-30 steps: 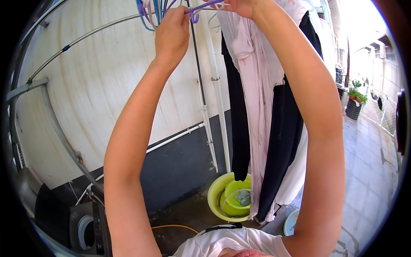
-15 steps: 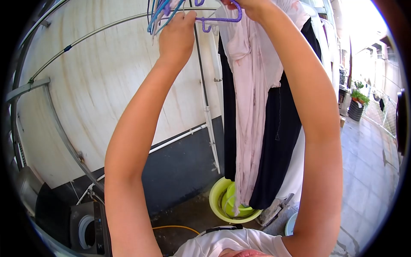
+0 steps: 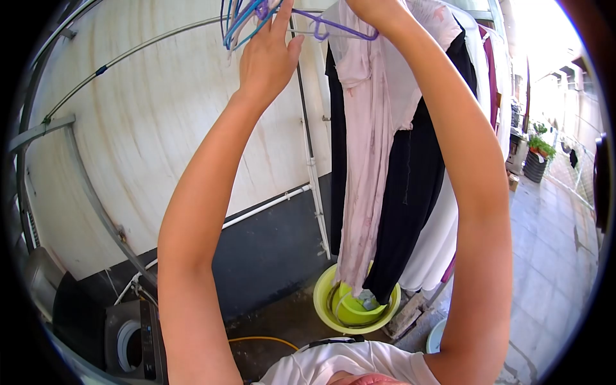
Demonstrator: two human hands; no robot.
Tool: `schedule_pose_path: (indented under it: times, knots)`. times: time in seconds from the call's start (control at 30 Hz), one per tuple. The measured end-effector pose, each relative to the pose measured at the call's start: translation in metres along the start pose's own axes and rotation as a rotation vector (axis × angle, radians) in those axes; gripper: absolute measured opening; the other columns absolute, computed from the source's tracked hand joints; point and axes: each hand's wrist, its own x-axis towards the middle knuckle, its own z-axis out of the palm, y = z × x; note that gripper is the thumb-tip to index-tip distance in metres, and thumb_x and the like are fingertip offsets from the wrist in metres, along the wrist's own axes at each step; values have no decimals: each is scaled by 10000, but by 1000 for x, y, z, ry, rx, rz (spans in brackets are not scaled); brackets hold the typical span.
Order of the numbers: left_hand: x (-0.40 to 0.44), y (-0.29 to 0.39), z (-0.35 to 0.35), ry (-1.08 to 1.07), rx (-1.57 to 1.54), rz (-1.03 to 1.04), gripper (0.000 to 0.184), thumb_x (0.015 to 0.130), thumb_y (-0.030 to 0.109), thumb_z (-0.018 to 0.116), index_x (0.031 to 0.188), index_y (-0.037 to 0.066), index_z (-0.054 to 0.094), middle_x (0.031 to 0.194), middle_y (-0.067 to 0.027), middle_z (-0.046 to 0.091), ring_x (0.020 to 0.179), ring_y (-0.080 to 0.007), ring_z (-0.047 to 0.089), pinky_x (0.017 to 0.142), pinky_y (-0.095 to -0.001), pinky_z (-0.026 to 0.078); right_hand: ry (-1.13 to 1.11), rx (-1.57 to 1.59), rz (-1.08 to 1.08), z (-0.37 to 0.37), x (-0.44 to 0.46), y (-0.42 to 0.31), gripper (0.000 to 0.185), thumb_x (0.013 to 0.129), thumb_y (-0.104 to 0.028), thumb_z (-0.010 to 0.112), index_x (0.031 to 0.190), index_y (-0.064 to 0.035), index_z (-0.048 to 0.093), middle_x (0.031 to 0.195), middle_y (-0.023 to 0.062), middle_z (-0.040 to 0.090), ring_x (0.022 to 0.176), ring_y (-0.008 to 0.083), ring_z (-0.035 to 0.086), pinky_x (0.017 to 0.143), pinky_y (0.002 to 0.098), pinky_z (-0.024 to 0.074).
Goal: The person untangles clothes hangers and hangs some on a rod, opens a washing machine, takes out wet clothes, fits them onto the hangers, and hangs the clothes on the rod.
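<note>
My left hand (image 3: 271, 61) is raised at the top with its fingers stretched and thumb apart, beside a cluster of blue hangers (image 3: 239, 25). Slanting down to the right from near that hand is a purple hanger (image 3: 346, 29). My right hand (image 3: 374, 9) is cut off by the top edge, so its fingers are hidden; its wrist is close to the purple hanger's end. Below it hang a pale pink garment (image 3: 366, 147) and dark trousers (image 3: 405, 192). The pink garment's lower end reaches over a yellow-green basin (image 3: 321, 292).
A metal rail (image 3: 157, 42) curves along the pale wall panel (image 3: 141, 147). White clothing (image 3: 430, 250) and a maroon garment (image 3: 491, 77) hang farther right. A washing machine (image 3: 149, 340) stands lower left, and a potted plant (image 3: 538, 154) stands on the tiled walkway (image 3: 545, 256).
My left hand has gone from closed at the hangers to fingers extended. The purple hanger has tilted down rightward. The pink garment and dark trousers have swung slightly left, and their lower ends sit higher.
</note>
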Motion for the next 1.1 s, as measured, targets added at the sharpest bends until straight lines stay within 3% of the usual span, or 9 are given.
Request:
schedule_pose_path:
  times: [0.2, 0.27, 0.43, 0.57, 0.7, 0.77, 0.9, 0.97, 1.1]
  knots:
    - [-17, -4, -5, -13, -43, -1, 659, 918, 250, 636, 1500, 242, 327, 1548, -120, 321, 1329, -331, 445, 976, -405, 476, -66, -72, 65, -40, -67, -34, 283, 828, -226, 596, 1019, -33, 675, 1095, 264, 639, 1021, 408, 618, 900, 445, 485]
    - [-24, -1, -9, -69, -78, -44, 666, 900, 240, 655, 1491, 251, 348, 1545, -114, 328, 1322, -332, 450, 982, -397, 473, 80, -181, -157, -41, -115, -21, 256, 922, -253, 556, 1063, -51, 624, 899, 134, 662, 782, 374, 637, 695, 428, 512]
    - [-62, -9, 3, -136, -71, 21, 567, 850, 214, 699, 1378, 221, 490, 1477, -109, 421, 1278, -322, 484, 976, -390, 479, 17, 50, 11, -52, -203, -32, 222, 840, -3, 616, 1059, -38, 616, 901, 147, 632, 706, 328, 615, 596, 347, 481]
    - [-119, -8, 9, -256, -38, 115, 290, 802, 169, 712, 1071, 103, 626, 1307, -117, 557, 1205, -325, 528, 964, -407, 480, -152, 253, 247, -51, -297, -35, 221, 856, 54, 599, 1072, 11, 588, 819, 97, 572, 547, 154, 481, 489, 275, 385]
    - [-207, 3, 10, -491, -13, 234, 220, 728, 139, 705, 917, 53, 629, 1191, -156, 603, 1186, -340, 539, 979, -432, 449, -333, 455, 347, -39, -412, -20, 193, 858, 56, 579, 1044, 13, 547, 833, 108, 571, 587, 155, 503, 516, 277, 394]
    - [-266, 12, 7, -596, 33, 211, 163, 691, 170, 688, 797, 60, 631, 993, -136, 624, 1051, -295, 583, 964, -435, 446, -402, 512, 307, -32, -467, -14, 180, 861, 52, 577, 1029, 4, 535, 848, 121, 577, 672, 179, 541, 593, 293, 440]
    - [-387, 29, -34, -766, 68, 35, 112, 748, 232, 649, 784, 126, 637, 897, -67, 612, 1094, -259, 547, 1094, -476, 348, -681, 753, 530, -23, -564, -20, 127, 909, 14, 545, 1030, -8, 518, 895, 109, 578, 769, 188, 570, 682, 303, 473]
    - [-431, 39, -67, -907, 88, -66, 109, 756, 231, 641, 803, 133, 649, 908, -58, 616, 1116, -262, 540, 1108, -475, 329, -886, 869, 540, -8, -580, -40, 244, 915, 23, 528, 1158, 10, 503, 949, 78, 556, 729, 117, 515, 650, 237, 434]
    - [-521, 47, -144, -1088, 56, -274, 129, 758, 239, 663, 835, 135, 665, 954, -59, 623, 1164, -267, 524, 1127, -480, 302, -1188, 1174, 1053, 42, -573, -136, 384, 959, -57, 516, 1334, 5, 462, 793, 18, 523, 564, 44, 409, 485, 187, 313]
